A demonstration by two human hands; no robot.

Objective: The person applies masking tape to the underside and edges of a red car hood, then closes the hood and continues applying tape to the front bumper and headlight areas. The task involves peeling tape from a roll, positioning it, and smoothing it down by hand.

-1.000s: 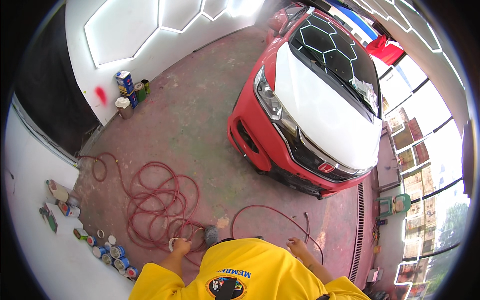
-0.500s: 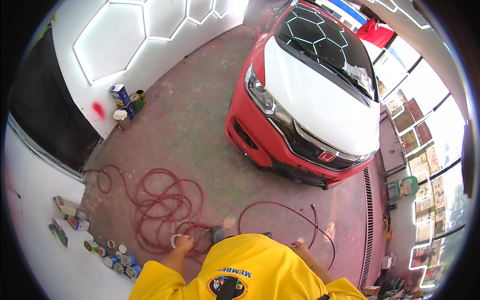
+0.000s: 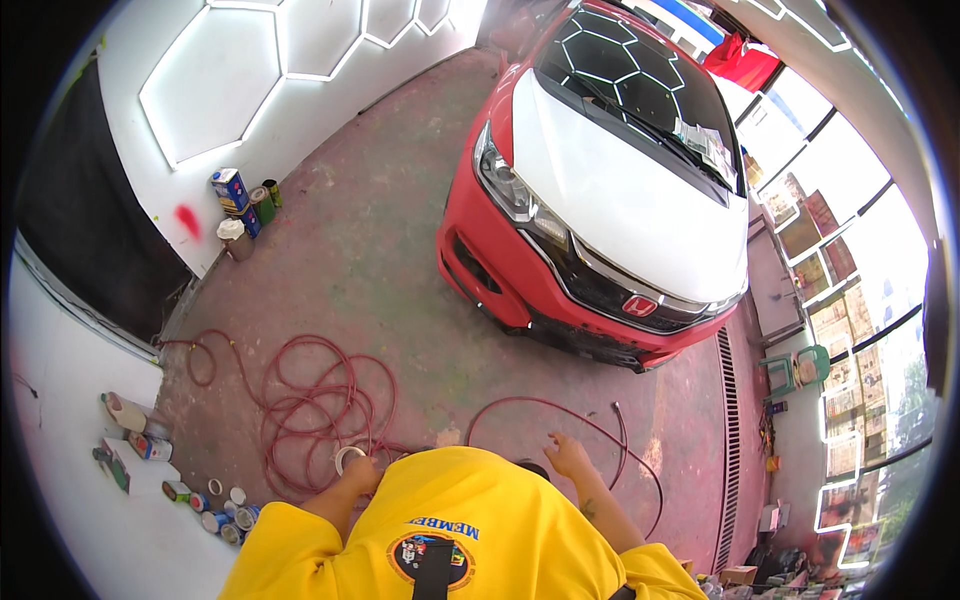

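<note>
My left hand (image 3: 364,477) is closed on a pale roll of masking tape (image 3: 349,457), held low over the floor beside the red hose. My right hand (image 3: 568,456) is in front of me to the right, with nothing visible in it and its fingers slightly apart. Ahead stands a red car (image 3: 470,215) with a white hood (image 3: 610,190). Neither hand touches it. Papers (image 3: 705,150) lie against its windshield. My yellow shirt fills the lower middle.
A red hose (image 3: 300,400) lies coiled on the floor, and another length (image 3: 560,402) loops before me. Cans (image 3: 232,190) stand by the left wall. Several paint cans (image 3: 215,521) sit on a white ledge. A floor grate (image 3: 727,430) and green chair (image 3: 800,370) are at right.
My right hand has risen forward and to the left, its forearm showing more. The left hand still holds the tape roll. The whole scene has shifted slightly left in view.
</note>
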